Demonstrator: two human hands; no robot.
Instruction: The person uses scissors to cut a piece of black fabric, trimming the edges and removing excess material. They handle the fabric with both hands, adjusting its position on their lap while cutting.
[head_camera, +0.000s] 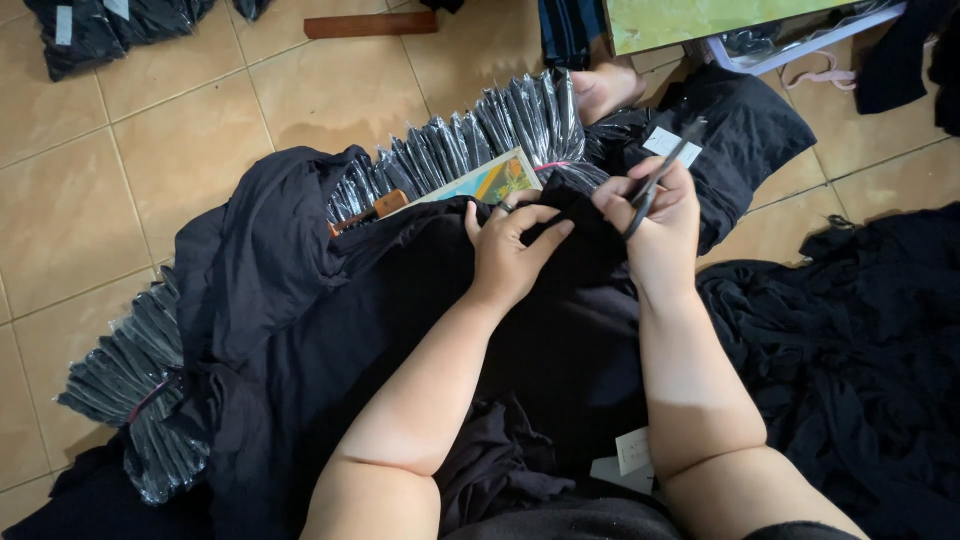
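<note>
A black garment (400, 300) lies spread over my lap. My left hand (510, 250) pinches a fold of its cloth near the top edge. My right hand (660, 225) grips small black scissors (655, 180), blades pointing up and away, right beside the same fold. The two hands almost touch. A white tag (672, 145) shows on black cloth just beyond the scissors.
Rows of black items in clear plastic bags (470, 140) fan out ahead and at the left (130, 380). A colourful card (490, 182) lies on them. More black cloth (850, 340) is heaped at right. A bare foot (605, 88), a wooden strip (370, 24) and tan tiles (130, 170) lie beyond.
</note>
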